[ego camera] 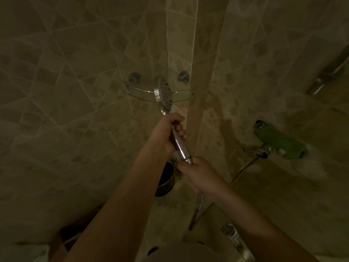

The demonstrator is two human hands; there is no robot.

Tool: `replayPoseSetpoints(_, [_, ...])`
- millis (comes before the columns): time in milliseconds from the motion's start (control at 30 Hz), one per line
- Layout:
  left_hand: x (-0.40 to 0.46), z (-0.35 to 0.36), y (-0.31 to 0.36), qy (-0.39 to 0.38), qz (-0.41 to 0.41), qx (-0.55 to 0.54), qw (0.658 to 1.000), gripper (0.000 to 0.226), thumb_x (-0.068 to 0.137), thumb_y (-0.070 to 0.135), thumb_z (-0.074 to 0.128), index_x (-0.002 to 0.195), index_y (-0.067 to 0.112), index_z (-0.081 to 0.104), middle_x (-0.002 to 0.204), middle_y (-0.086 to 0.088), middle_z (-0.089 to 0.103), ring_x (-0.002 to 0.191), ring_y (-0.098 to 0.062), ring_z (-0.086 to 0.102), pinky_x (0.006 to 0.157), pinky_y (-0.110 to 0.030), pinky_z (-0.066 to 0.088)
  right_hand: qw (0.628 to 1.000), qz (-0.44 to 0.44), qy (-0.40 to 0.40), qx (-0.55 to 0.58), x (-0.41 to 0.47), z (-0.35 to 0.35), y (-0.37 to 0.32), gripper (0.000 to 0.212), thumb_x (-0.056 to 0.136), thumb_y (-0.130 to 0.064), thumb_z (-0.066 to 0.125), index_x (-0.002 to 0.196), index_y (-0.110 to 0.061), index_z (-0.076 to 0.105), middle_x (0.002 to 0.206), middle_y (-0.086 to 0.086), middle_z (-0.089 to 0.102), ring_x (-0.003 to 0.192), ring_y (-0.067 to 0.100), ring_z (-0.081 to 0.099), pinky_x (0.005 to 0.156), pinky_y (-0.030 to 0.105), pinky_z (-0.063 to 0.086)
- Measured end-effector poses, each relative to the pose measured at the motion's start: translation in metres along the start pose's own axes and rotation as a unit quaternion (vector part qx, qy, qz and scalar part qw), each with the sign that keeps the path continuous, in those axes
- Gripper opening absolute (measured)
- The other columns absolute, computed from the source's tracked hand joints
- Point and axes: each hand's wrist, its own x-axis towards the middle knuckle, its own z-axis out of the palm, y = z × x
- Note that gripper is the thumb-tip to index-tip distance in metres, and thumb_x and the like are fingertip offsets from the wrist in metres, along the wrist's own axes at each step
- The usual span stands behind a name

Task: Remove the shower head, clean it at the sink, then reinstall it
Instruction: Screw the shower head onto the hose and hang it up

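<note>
A chrome shower head (164, 93) with a dotted spray face points up and right in front of the tiled corner. My left hand (166, 135) is wrapped around the upper part of its chrome handle (182, 148). My right hand (200, 174) grips the bottom end of the handle, where the metal hose (197, 208) joins it. The hose hangs down from my right hand, and another stretch of it runs up to the wall mixer tap (264, 151) on the right.
A glass corner shelf (139, 92) with a chrome rail sits behind the shower head. A green cloth (279, 142) lies over the tap. A metal cup (166, 178) is under my left wrist. A floor drain (229, 230) lies below right; a chrome bar (328, 72) is far right.
</note>
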Motion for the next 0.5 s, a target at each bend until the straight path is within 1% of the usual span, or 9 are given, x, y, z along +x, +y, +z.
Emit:
replayPoseSetpoints(67, [0.000, 0.008, -0.007, 0.081, 0.038, 0.007, 0.996, 0.011, 0.087, 0.005, 0.066, 0.083, 0.011, 0.058, 0.061, 0.001, 0.051, 0.052, -0.013, 0.049, 0.053, -0.030, 0.045, 0.981, -0.064, 0.104, -0.153, 0.004, -0.002, -0.003, 0.037, 0.091, -0.020, 0.056, 0.056, -0.020, 0.043, 0.045, -0.009, 0.041, 0.041, 0.007, 0.039, 0.044, 0.025, 0.028])
replayPoseSetpoints(133, [0.002, 0.007, -0.012, 0.108, 0.070, -0.015, 0.992, 0.020, 0.085, 0.003, 0.064, 0.075, 0.016, 0.053, 0.056, 0.003, 0.042, 0.043, -0.010, 0.039, 0.045, -0.027, 0.039, 0.968, -0.075, 0.109, -0.214, 0.004, -0.005, -0.002, 0.034, 0.091, -0.022, 0.056, 0.058, -0.019, 0.046, 0.049, -0.006, 0.045, 0.044, 0.011, 0.044, 0.046, 0.026, 0.030])
replayPoseSetpoints(200, [0.001, -0.001, -0.009, 0.015, 0.057, -0.051, 0.997, 0.033, 0.081, 0.008, 0.066, 0.063, 0.022, 0.042, 0.047, 0.008, 0.030, 0.035, -0.008, 0.026, 0.037, -0.022, 0.028, 0.992, -0.038, 0.020, -0.121, -0.001, -0.006, 0.002, 0.032, 0.086, -0.028, 0.061, 0.058, -0.022, 0.047, 0.048, -0.004, 0.043, 0.040, 0.012, 0.040, 0.042, 0.024, 0.028])
replayPoseSetpoints(267, [-0.003, -0.005, -0.003, -0.071, 0.024, -0.076, 0.994, 0.032, 0.077, 0.016, 0.073, 0.062, 0.023, 0.045, 0.047, 0.009, 0.034, 0.036, -0.008, 0.029, 0.038, -0.023, 0.030, 0.998, 0.019, -0.047, 0.033, -0.006, -0.004, 0.001, 0.032, 0.082, -0.033, 0.064, 0.055, -0.027, 0.048, 0.047, -0.005, 0.042, 0.037, 0.010, 0.036, 0.037, 0.019, 0.025])
replayPoseSetpoints(300, [-0.002, -0.004, -0.004, -0.059, 0.025, -0.067, 0.996, 0.024, 0.077, 0.017, 0.075, 0.068, 0.020, 0.053, 0.052, 0.007, 0.042, 0.041, -0.009, 0.037, 0.041, -0.024, 0.036, 0.999, 0.012, -0.026, 0.036, -0.004, -0.004, 0.000, 0.033, 0.082, -0.033, 0.064, 0.053, -0.028, 0.049, 0.048, -0.005, 0.043, 0.038, 0.010, 0.038, 0.037, 0.019, 0.027])
replayPoseSetpoints(333, [-0.001, -0.001, -0.006, -0.024, 0.031, -0.041, 0.998, 0.016, 0.080, 0.017, 0.076, 0.080, 0.015, 0.060, 0.059, 0.003, 0.050, 0.046, -0.010, 0.046, 0.046, -0.025, 0.043, 0.999, -0.019, 0.023, -0.028, 0.000, -0.004, 0.000, 0.033, 0.085, -0.031, 0.061, 0.054, -0.027, 0.050, 0.049, -0.004, 0.046, 0.040, 0.011, 0.042, 0.038, 0.021, 0.030])
replayPoseSetpoints(400, [-0.001, 0.008, -0.016, 0.076, 0.057, 0.012, 0.995, 0.018, 0.084, 0.010, 0.075, 0.095, 0.009, 0.060, 0.066, -0.001, 0.054, 0.051, -0.013, 0.052, 0.050, -0.028, 0.048, 0.965, -0.083, 0.131, -0.214, 0.005, -0.005, -0.002, 0.031, 0.092, -0.024, 0.057, 0.062, -0.021, 0.051, 0.055, -0.001, 0.053, 0.049, 0.014, 0.051, 0.044, 0.026, 0.034])
replayPoseSetpoints(433, [0.001, 0.010, -0.020, 0.112, 0.085, 0.011, 0.990, 0.015, 0.085, 0.004, 0.071, 0.088, 0.010, 0.057, 0.061, 0.000, 0.049, 0.046, -0.012, 0.047, 0.046, -0.026, 0.045, 0.950, -0.097, 0.143, -0.259, 0.005, -0.004, -0.001, 0.029, 0.094, -0.021, 0.055, 0.065, -0.019, 0.053, 0.058, 0.000, 0.054, 0.052, 0.015, 0.053, 0.047, 0.027, 0.035])
replayPoseSetpoints(500, [0.001, 0.005, -0.024, 0.119, 0.106, -0.020, 0.987, 0.028, 0.084, 0.000, 0.062, 0.067, 0.016, 0.047, 0.049, 0.004, 0.036, 0.036, -0.010, 0.033, 0.039, -0.022, 0.033, 0.965, -0.098, 0.090, -0.227, 0.003, -0.006, 0.004, 0.029, 0.092, -0.022, 0.058, 0.064, -0.019, 0.051, 0.053, -0.004, 0.050, 0.047, 0.012, 0.049, 0.046, 0.027, 0.032])
